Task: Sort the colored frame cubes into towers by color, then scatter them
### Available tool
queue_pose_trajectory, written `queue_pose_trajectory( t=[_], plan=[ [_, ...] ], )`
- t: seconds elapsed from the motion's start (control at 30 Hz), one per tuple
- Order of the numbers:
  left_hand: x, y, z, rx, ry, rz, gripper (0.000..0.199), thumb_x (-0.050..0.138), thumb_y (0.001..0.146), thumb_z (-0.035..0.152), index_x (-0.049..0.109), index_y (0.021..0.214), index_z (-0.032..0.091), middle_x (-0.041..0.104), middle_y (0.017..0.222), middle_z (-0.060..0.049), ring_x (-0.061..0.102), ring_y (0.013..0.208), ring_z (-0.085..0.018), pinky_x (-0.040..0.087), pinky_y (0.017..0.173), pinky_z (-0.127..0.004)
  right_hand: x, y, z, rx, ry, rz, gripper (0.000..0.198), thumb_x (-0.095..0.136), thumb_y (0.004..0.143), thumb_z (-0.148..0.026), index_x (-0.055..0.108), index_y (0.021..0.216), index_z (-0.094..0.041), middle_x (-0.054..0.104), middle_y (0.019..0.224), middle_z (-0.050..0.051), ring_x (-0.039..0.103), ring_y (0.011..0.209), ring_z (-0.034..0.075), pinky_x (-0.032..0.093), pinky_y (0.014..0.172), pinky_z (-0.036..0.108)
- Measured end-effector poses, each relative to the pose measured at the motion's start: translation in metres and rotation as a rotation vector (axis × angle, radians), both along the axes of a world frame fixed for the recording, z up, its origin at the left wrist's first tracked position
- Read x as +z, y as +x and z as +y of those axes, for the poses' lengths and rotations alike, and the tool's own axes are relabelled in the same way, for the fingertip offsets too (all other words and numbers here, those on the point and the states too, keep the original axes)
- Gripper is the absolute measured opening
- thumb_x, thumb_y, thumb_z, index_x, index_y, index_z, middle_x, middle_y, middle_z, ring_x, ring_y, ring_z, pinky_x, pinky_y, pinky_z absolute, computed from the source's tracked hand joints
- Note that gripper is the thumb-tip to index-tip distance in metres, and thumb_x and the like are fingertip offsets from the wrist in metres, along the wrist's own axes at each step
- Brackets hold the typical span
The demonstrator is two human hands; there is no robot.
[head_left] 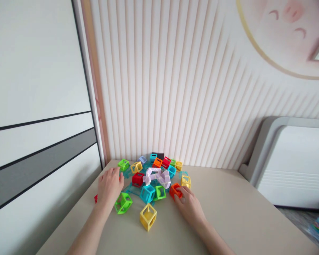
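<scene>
My right hand (190, 207) has thumb and fingers closed around an orange open-frame cube block (174, 190) at the right side of a pile on the table. On the pile's left, my left hand (109, 184) is curled palm down; whatever is under its fingers is mostly hidden. A red block (96, 198) peeks out beside that wrist, and a green cube (123, 203) stands close to its right. In front sits a yellow cube (148, 217). A pale lilac linked piece (156, 177) lies on top of the pile, near a blue cube (147, 193) and a red cube (138, 179).
The beige table (218, 198) meets a ribbed white wall (170, 88) just behind the pile. A white cabinet (37, 88) borders the left side. To the right stands a grey and white headboard-like panel (295, 159). Translucent teal pieces (133, 189) lie among the cubes.
</scene>
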State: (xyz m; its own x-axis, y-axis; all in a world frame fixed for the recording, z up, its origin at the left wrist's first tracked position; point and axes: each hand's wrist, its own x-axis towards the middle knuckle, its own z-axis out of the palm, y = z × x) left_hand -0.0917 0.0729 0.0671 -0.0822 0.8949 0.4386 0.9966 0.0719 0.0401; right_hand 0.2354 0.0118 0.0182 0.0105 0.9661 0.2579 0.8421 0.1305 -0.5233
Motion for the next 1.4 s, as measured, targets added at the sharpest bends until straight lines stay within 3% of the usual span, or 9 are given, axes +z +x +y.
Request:
queue_pose_trajectory(
  t=[0.2,0.43,0.6,0.87,1.4],
  plan=[
    [-0.012,-0.008,0.001,0.074,-0.176,-0.003,0.031,0.043,0.098,0.029,0.069,0.103,0.014,0.073,0.100,-0.016,0.070,0.099,-0.034,0.052,0.077,-0.041,0.002,0.000,0.001,-0.081,0.005,0.090,0.025,0.049,0.095,-0.036,0.071,0.102,-0.025,0.075,0.108,0.005,0.073,0.087,0.022,0.052,0.075,0.029],
    [-0.017,-0.010,0.002,0.057,-0.279,0.012,0.024,0.049,0.097,0.029,0.064,0.111,0.016,0.073,0.105,-0.015,0.069,0.102,-0.032,0.052,0.078,-0.039,0.007,-0.002,0.000,-0.148,0.019,0.121,0.026,0.048,0.092,-0.034,0.070,0.100,-0.024,0.074,0.108,0.005,0.071,0.084,0.021,0.049,0.069,0.028],
    [-0.017,-0.009,0.002,0.058,-0.291,0.026,0.025,0.050,0.095,0.021,0.063,0.116,0.015,0.072,0.108,-0.015,0.067,0.106,-0.031,0.051,0.080,-0.037,0.012,-0.003,-0.002,-0.162,-0.006,0.103,0.027,0.047,0.092,-0.032,0.071,0.103,-0.026,0.074,0.111,0.005,0.071,0.093,0.022,0.048,0.076,0.028],
    [-0.018,-0.005,0.004,0.070,-0.277,-0.015,0.025,0.047,0.097,0.025,0.065,0.111,0.013,0.071,0.106,-0.016,0.069,0.101,-0.031,0.052,0.081,-0.036,0.011,-0.002,0.001,-0.199,-0.076,0.022,0.026,0.046,0.093,-0.032,0.070,0.099,-0.024,0.075,0.106,0.006,0.070,0.089,0.023,0.045,0.070,0.028],
    [-0.013,0.001,0.001,0.085,-0.223,-0.047,0.030,0.042,0.098,0.028,0.062,0.111,0.010,0.069,0.104,-0.019,0.072,0.092,-0.032,0.052,0.075,-0.036,0.010,0.001,-0.001,-0.210,0.015,0.076,0.025,0.046,0.093,-0.034,0.070,0.096,-0.026,0.075,0.104,0.006,0.070,0.080,0.022,0.045,0.066,0.029]
  ],
)
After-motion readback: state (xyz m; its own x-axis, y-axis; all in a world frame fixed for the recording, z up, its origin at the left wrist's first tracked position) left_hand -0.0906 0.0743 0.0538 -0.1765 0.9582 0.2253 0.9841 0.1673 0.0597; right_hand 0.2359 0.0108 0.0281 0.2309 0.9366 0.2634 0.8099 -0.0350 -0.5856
